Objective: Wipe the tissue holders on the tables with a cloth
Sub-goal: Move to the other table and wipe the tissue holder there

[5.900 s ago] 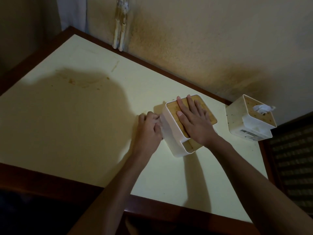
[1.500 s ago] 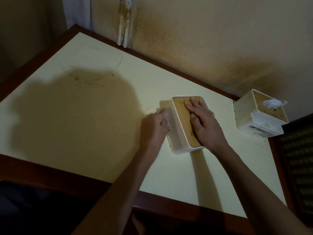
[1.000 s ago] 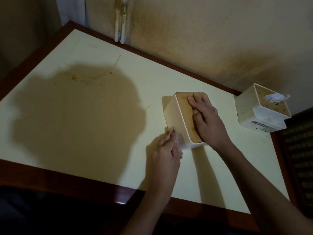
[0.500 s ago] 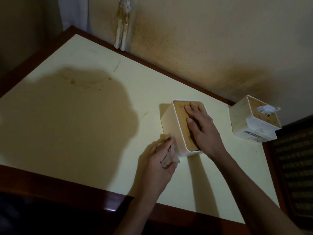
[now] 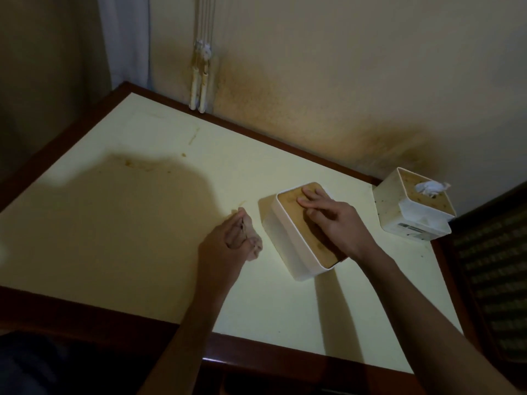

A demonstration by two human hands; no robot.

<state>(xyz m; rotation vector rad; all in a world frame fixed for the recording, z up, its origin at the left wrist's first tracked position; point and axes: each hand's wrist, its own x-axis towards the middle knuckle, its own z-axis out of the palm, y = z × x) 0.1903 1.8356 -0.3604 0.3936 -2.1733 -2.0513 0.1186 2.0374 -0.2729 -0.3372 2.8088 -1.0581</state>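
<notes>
A white tissue holder (image 5: 288, 240) with a wooden lid stands on the pale yellow table (image 5: 142, 223). My right hand (image 5: 333, 220) presses flat on the lid with straight fingers. My left hand (image 5: 228, 246) grips a crumpled cloth (image 5: 252, 243) just left of the holder, a small gap away from its white side. A second white tissue holder (image 5: 410, 206), with a tissue poking from its wooden top, stands at the table's far right corner.
The table has a dark wooden rim (image 5: 85, 315) and meets a stained wall (image 5: 313, 81) at the back. Pale cords (image 5: 199, 81) hang against the wall. A dark woven panel (image 5: 493, 269) stands to the right. Stains mark the table's left part.
My left hand with the cloth has drawn away from the holder's near corner, to the left and farther up its side. My right hand stays on the lid.
</notes>
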